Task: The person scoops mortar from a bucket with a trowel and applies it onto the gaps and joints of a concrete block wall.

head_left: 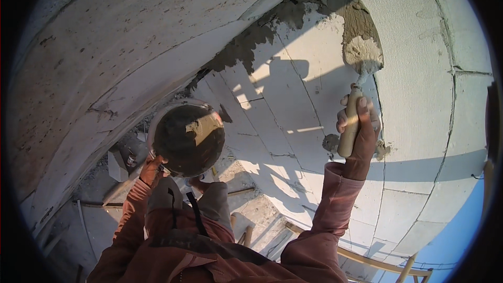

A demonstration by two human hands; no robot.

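My right hand (361, 126) is closed around the pale handle of a trowel (362, 55), raised in front of the block wall. Wet grey mortar covers much of the trowel's blade, which lies close to the wall; whether it touches cannot be told. Low on the left, my left hand (152, 170) grips the rim of a round bucket (188, 139) holding grey mortar, partly sunlit. The left fingers are partly hidden by the bucket's edge. Smeared mortar (246, 42) runs along the corner where the wall meets the slab above.
A white block wall (414, 99) with visible joints fills the right side. A large concrete surface (131, 36) spans the upper left. Below are a pale block (116, 165), wooden pieces (118, 191) and a rail (361, 259). Dusty floor (262, 207) shows beside my legs.
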